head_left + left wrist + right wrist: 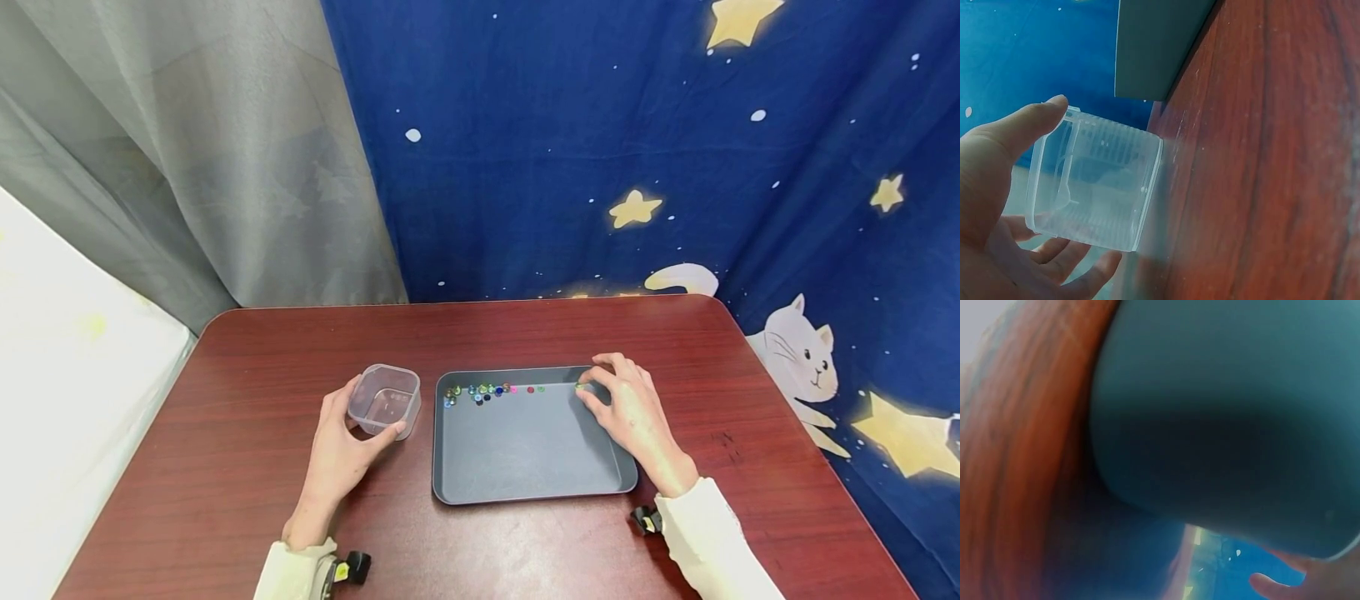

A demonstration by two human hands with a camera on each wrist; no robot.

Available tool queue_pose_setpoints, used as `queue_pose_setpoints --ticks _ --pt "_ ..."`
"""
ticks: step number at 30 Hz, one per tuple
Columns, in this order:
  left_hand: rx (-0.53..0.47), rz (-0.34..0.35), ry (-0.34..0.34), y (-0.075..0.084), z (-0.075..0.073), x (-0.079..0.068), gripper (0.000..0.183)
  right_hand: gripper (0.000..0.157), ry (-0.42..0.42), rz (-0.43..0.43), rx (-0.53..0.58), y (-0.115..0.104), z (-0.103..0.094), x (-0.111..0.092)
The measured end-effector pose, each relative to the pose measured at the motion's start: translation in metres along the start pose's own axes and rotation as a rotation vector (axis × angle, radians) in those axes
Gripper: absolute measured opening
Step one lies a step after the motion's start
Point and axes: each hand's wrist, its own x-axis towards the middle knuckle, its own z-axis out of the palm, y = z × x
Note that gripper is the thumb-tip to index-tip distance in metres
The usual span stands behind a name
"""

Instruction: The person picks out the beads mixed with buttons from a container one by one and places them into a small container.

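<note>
My left hand (341, 454) holds a clear plastic container (386, 402), thumb on its near side and fingers round the far side. In the left wrist view that container (1100, 181) has its base close to the table, and nothing shows inside it. A dark grey tray (525, 454) lies to its right. Over the tray's far right corner, my right hand (633, 417) pinches a small green bead (579, 385) between thumb and index fingertips. Several small shiny beads (487, 389) in mixed colours lie along the tray's far side, mostly toward the left.
Everything stands on a reddish-brown wooden table (240, 400). Behind it hang a grey curtain (247, 167) and a blue curtain (525, 167) with stars and a white cat. A white surface (67, 367) is at the left. The tray's raised rim (536, 500) runs all round it.
</note>
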Motion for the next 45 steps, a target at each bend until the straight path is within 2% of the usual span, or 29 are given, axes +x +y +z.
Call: queue_pose_setpoints --ticks 13,21,29,45 --pt "0.055 0.036 -0.008 -0.004 -0.003 0.003 0.097 0.014 0.021 -0.037 0.026 -0.009 0.001 0.002" --pt "0.047 0.032 -0.02 -0.005 -0.003 0.003 0.099 0.014 0.043 -0.05 0.035 -0.015 0.002 0.003" --pt "0.036 0.026 -0.04 -0.004 -0.004 0.002 0.099 0.013 0.027 -0.05 0.078 -0.021 0.0 0.004" --pt "-0.019 0.029 -0.083 0.0 -0.008 0.0 0.096 0.014 0.021 -0.057 0.084 -0.032 -0.001 0.007"
